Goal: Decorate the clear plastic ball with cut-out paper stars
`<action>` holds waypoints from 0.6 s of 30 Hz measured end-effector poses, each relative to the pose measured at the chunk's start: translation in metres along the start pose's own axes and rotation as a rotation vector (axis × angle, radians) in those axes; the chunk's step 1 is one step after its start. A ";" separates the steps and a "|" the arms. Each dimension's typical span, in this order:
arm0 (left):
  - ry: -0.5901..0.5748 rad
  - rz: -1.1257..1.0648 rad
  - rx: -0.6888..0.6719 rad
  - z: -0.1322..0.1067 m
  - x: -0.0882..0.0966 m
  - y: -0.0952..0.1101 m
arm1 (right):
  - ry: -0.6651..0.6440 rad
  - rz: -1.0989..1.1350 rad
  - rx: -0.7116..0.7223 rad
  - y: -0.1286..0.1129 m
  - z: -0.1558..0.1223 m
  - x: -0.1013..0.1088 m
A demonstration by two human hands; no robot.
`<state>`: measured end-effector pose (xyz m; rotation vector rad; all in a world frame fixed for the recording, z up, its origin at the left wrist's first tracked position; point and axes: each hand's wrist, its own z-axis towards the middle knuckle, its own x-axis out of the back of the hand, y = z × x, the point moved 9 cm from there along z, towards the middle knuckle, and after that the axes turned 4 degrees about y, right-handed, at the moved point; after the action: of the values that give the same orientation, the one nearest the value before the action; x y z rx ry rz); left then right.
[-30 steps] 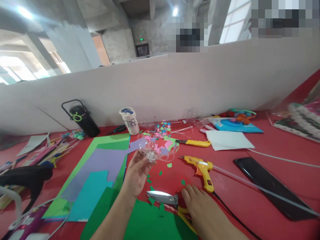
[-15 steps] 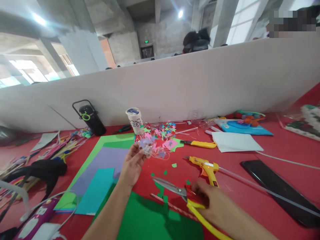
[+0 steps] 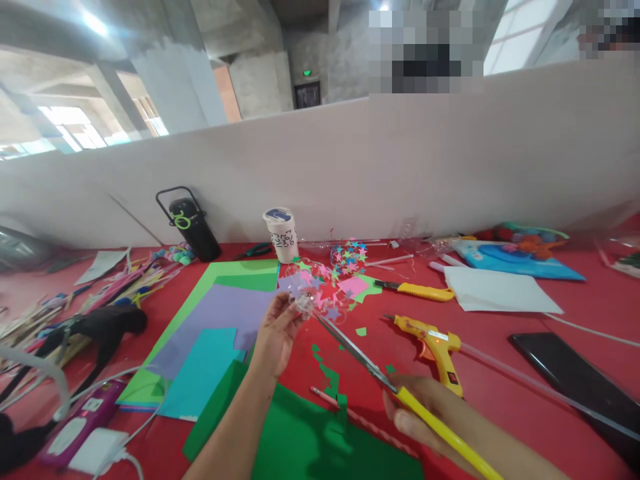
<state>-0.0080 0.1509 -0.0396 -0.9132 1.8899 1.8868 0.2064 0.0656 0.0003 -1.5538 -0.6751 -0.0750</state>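
My left hand (image 3: 276, 337) pinches a clear, crinkled plastic piece (image 3: 304, 302) between thumb and fingers. Transparent loops with pink, purple and green stars (image 3: 325, 280) spread just beyond it; whether they are joined to the piece I cannot tell. Wrapped in my right hand (image 3: 430, 410) are scissors (image 3: 363, 359) with yellow handles. Their blades appear closed and seen nearly edge-on, with the tip close to the clear plastic; contact is unclear. Below the blades lie green paper scraps (image 3: 327, 377) and a large green sheet (image 3: 300, 440).
A yellow glue gun (image 3: 430, 343), a yellow utility knife (image 3: 420, 291) and a black phone-like slab (image 3: 570, 380) lie to the right. Coloured sheets (image 3: 235, 303), a paper cup (image 3: 281, 237) and a black bottle (image 3: 195, 230) stand or lie leftward. A white partition (image 3: 225, 173) rises behind.
The scissors have turned edge-on, and their tip has come up close to the clear plastic in my left hand. The whole view has shifted slightly, moving the table items rightward.
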 end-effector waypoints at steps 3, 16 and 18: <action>-0.016 0.015 0.023 -0.002 -0.001 -0.003 | -0.099 0.034 -0.078 0.007 0.007 -0.015; -0.011 0.076 0.073 -0.001 0.000 -0.014 | -0.192 0.098 -0.091 0.027 0.018 -0.029; -0.004 0.081 0.076 -0.001 0.001 -0.016 | -0.199 0.102 -0.070 0.027 0.019 -0.029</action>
<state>0.0016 0.1510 -0.0521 -0.8199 2.0099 1.8459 0.1879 0.0745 -0.0385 -1.6747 -0.7542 0.1351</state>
